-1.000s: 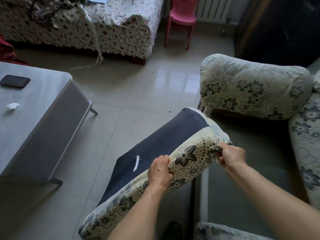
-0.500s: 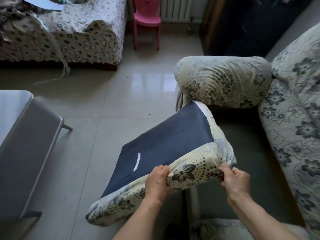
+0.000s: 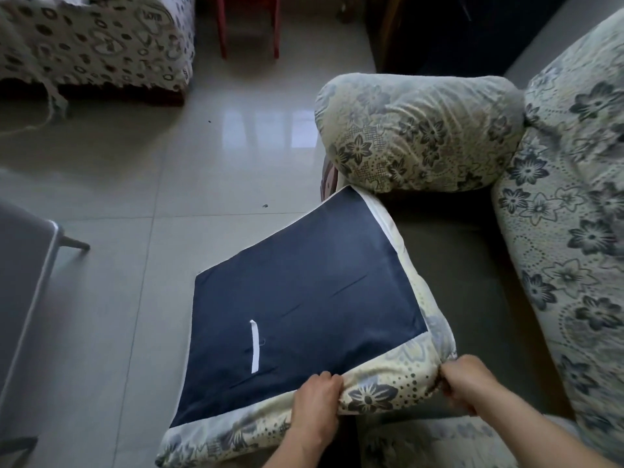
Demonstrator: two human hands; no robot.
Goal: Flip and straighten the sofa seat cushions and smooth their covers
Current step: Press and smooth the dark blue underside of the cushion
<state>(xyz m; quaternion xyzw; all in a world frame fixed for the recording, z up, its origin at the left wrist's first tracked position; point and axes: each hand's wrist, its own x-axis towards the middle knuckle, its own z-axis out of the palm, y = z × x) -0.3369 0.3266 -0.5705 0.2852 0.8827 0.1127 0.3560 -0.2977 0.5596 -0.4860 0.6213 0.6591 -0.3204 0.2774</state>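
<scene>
A seat cushion (image 3: 304,298) hangs over the sofa's front edge with its dark blue underside up and a white strip on it. Its sides carry a cream cover with blue flowers. My left hand (image 3: 315,407) grips the near floral edge from above. My right hand (image 3: 467,386) pinches the near right corner of the cover. The bare dark seat base (image 3: 472,282) of the sofa lies to the right of the cushion. The floral armrest (image 3: 422,130) sits just beyond the cushion, and the floral backrest (image 3: 574,231) runs along the right.
A grey low table (image 3: 23,298) stands at the left over the glossy tiled floor (image 3: 169,170). Another sofa with a spotted cover (image 3: 101,42) is at the far left, with a red chair (image 3: 250,25) beside it. Another floral cushion (image 3: 439,444) lies by my arms.
The cushion has swung towards the sofa seat and flattened, its blue underside now facing up more fully. Both hands keep their hold on the near edge. My view has turned right.
</scene>
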